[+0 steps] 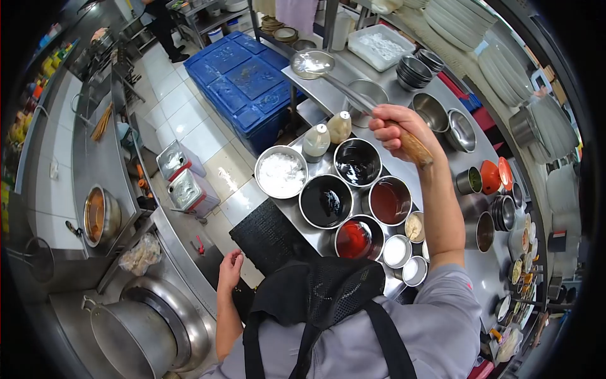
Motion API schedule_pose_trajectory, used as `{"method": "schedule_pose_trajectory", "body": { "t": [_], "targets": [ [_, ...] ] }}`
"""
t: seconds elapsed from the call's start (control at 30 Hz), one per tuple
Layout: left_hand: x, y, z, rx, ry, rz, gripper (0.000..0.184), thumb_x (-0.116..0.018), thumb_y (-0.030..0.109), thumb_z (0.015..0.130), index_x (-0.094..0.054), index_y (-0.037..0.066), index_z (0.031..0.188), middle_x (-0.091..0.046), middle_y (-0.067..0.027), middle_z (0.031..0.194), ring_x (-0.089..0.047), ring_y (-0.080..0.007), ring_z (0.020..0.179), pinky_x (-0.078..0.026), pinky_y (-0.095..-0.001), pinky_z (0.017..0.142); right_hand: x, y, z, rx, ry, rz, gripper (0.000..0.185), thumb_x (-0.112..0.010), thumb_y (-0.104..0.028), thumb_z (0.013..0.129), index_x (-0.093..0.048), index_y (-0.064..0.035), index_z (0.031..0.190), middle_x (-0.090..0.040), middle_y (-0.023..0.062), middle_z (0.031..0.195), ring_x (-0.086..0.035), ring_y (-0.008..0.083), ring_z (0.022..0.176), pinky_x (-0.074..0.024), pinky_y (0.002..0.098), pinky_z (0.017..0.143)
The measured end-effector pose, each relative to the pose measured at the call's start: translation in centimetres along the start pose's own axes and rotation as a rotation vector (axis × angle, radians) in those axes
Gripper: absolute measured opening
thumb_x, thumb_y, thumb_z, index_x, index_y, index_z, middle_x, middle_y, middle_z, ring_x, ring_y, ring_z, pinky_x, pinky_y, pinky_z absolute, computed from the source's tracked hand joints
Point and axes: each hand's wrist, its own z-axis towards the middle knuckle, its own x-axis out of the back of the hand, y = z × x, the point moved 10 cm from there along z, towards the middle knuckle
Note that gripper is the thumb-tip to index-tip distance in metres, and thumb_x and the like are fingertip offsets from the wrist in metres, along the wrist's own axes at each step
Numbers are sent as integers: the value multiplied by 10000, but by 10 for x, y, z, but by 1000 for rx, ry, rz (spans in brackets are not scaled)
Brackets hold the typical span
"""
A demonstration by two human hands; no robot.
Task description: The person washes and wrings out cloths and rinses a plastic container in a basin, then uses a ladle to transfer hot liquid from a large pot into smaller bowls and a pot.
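Note:
My right hand is wrapped round the wooden handle of a steel ladle, raised above the steel table. The ladle's bowl points away to the upper left. Below stand metal pots: one with white powder, two with dark liquid, one with brown-red sauce and one with bright red liquid. Smaller tubs of white stuff sit beside them. My left hand hangs low near the stove edge, fingers loosely apart, holding nothing.
Two squeeze bottles stand behind the pots. A blue lidded bin is on the tiled floor. Steel bowls and a white tub line the table. At left are a large pot and a wok range. Another person stands far back.

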Motion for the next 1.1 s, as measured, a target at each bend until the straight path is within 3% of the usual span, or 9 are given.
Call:
{"method": "schedule_pose_trajectory", "body": {
  "t": [0.33,0.47,0.53,0.63,0.8,0.87,0.9,1.0,1.1],
  "targets": [
    [-24,20,37,-2,-124,29,332,-598,220,974,-590,0,1222,-672,-94,1054,-639,-174,951,-508,-314,873,104,-6,-47,111,447,-150,153,-595,-134,927,-460,-62,934,-533,32,745,-449,17,479,-366,171,364],
    [-24,15,43,6,-135,39,327,-597,216,973,-592,1,1219,-673,-97,1053,-643,-177,950,-510,-314,869,129,6,-39,91,450,-342,212,-604,-119,912,-420,-53,994,-539,43,740,-477,55,474,-402,213,368],
    [-23,13,44,5,-135,41,325,-595,214,973,-591,0,1217,-673,-98,1053,-644,-178,948,-511,-315,867,133,14,-36,85,464,-365,317,-611,-124,905,-435,3,1135,-536,46,732,-492,78,472,-417,238,369],
    [-21,10,44,7,-131,37,326,-597,214,971,-592,-3,1214,-676,-98,1048,-648,-178,942,-514,-318,860,142,19,-39,81,586,-513,698,-628,-131,887,-257,98,1432,-526,47,707,-513,107,471,-428,266,369],
    [-17,3,46,28,-118,30,332,-604,218,966,-596,-5,1212,-679,-97,1037,-653,-178,936,-517,-318,859,139,32,-49,114,689,-674,640,-627,-115,869,-334,46,1415,-541,54,703,-534,115,476,-440,279,386],
    [-16,2,47,43,-112,33,334,-604,217,966,-595,-5,1215,-679,-96,1037,-652,-176,937,-516,-318,860,138,32,-55,145,783,-950,590,-613,-123,854,-396,14,1386,-613,126,790,-588,182,471,-498,352,474],
    [-15,0,47,58,-108,37,336,-604,217,967,-595,-5,1218,-678,-94,1036,-651,-175,938,-516,-317,861,142,38,-59,75,842,-1014,583,-608,-124,852,-413,-22,1392,-668,212,909,-657,302,596,-535,422,613],
    [-17,0,46,68,-110,9,341,-607,217,965,-594,-4,1224,-677,-91,1039,-648,-171,945,-516,-315,864,149,44,-56,288,907,-1365,575,-604,-128,856,-418,-39,1393,-673,260,1026,-670,419,836,-518,491,787],
    [-19,-4,48,79,-117,16,337,-611,215,965,-594,0,1224,-675,-90,1044,-646,-170,950,-516,-315,868,149,47,-54,264,904,-1395,571,-599,-121,852,-424,-58,1392,-656,268,1093,-599,473,1044,-452,521,927]
  ]
}}
